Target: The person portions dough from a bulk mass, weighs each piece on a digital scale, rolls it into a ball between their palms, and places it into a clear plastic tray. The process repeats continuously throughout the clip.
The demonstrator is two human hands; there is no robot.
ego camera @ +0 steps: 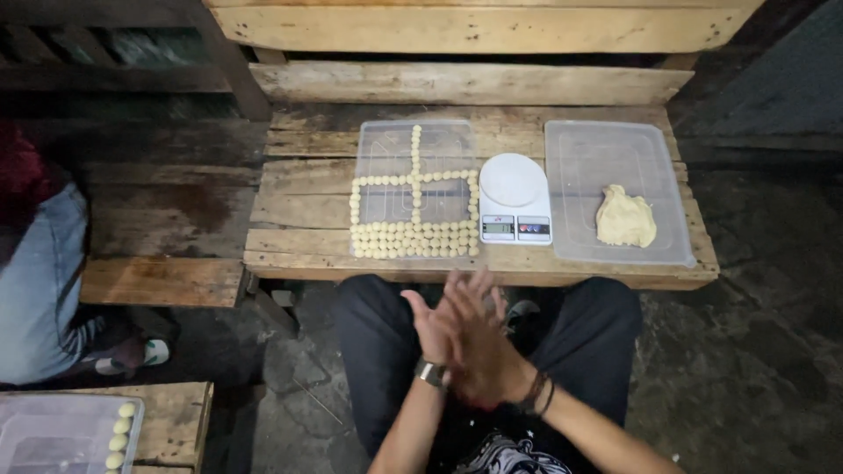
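Our hands were pressed palm to palm over our lap, right hand laid across the left hand, fingers stretched out flat and a bit blurred. Whatever sat between the palms was hidden, so we couldn't tell if they held anything. A watch was on the left wrist, bracelets on the right, and both forearms came up from the bottom edge.

Just past our knees sat the low bench, its front edge close to the fingertips. On it, left to right: a clear lid with small dough balls in rows along the near edge, plus a line running up and across; a white scale touching it; then a second lid holding a dough lump, with lots of bare room around it.

Off to the left someone's jeans leg got cut off by the frame, and a tray with a few balls poked in at the bottom corner. The floor was too dark to make out much.
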